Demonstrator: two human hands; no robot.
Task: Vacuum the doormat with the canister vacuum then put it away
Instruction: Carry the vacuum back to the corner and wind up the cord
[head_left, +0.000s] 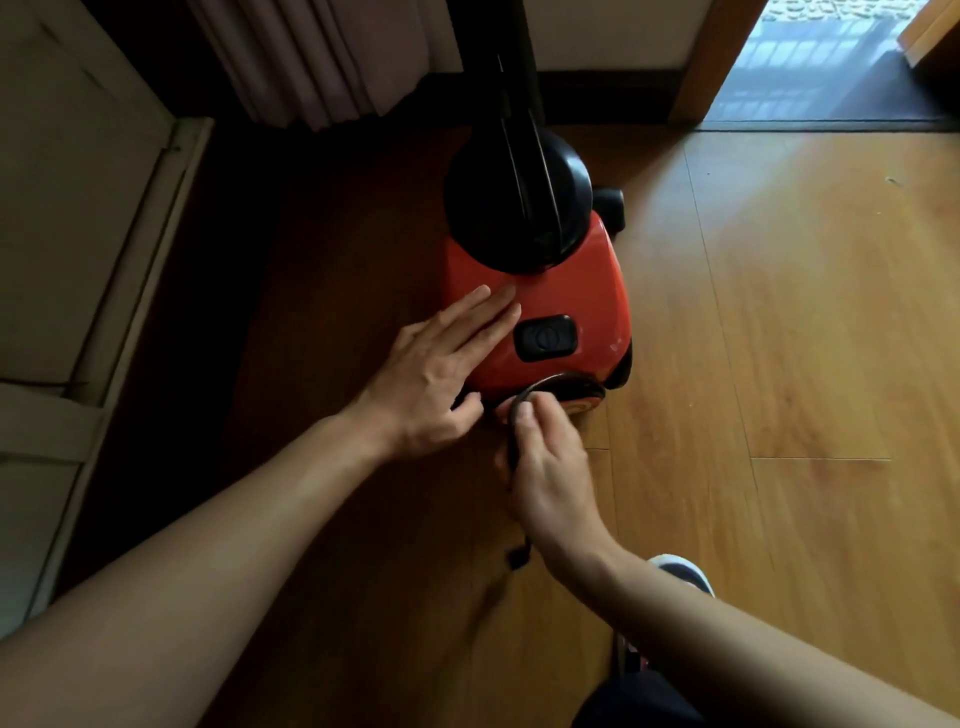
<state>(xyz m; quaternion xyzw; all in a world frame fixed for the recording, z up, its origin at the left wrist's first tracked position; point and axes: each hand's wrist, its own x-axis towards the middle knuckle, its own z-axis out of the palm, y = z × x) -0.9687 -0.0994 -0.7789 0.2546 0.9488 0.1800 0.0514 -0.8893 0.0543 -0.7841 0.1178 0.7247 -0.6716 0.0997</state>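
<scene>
the red and black canister vacuum (540, 296) sits on the shiny brown wooden floor (779, 322), near a dull pink curtain (311, 57). the left hand (431, 379) lies flat on its red top, fingers straight. the right hand (548, 473) pinches the thin black cord (512, 439) at the vacuum's near end. a dark doormat (883, 98) lies by the open door, well apart.

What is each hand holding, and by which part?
The right hand pinches the cord near where it meets the vacuum; the left hand rests flat on the vacuum, holding nothing.
</scene>
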